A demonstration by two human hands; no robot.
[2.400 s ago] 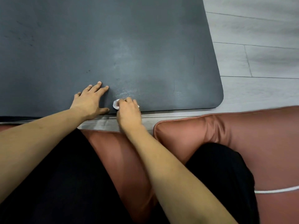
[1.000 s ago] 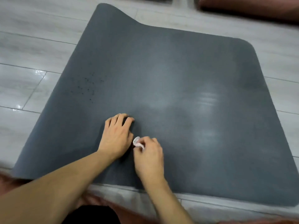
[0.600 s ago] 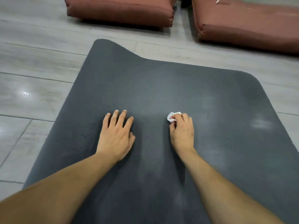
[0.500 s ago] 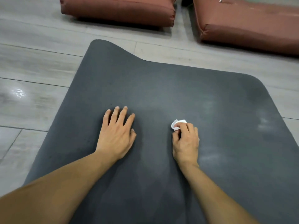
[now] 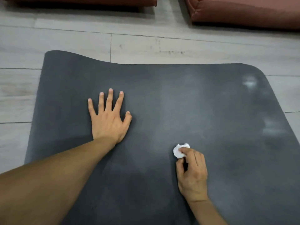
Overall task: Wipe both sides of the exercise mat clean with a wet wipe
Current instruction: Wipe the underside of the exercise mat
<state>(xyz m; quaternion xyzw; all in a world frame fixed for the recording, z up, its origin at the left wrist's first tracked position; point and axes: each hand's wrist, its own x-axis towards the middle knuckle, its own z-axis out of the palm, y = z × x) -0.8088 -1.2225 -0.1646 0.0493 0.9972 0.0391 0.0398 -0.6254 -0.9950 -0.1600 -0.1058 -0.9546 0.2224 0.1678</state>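
Observation:
The dark grey exercise mat (image 5: 162,88) lies flat on the floor and fills most of the view; its far left corner is slightly raised. My left hand (image 5: 109,117) presses flat on the mat with spread fingers, left of centre. My right hand (image 5: 192,172) is lower and to the right, its fingers curled round a small crumpled white wet wipe (image 5: 178,151) that touches the mat. Pale damp streaks show near the mat's right edge.
Two reddish-brown floor cushions lie beyond the mat, one at top left (image 5: 81,2) and one at top right (image 5: 243,12). Light grey wood-look floor (image 5: 146,46) surrounds the mat on the far, left and right sides.
My right hand has drawn the wipe back toward me and to the right across the mat. My left hand stayed planted and its fingers have spread wider. The view has tilted down.

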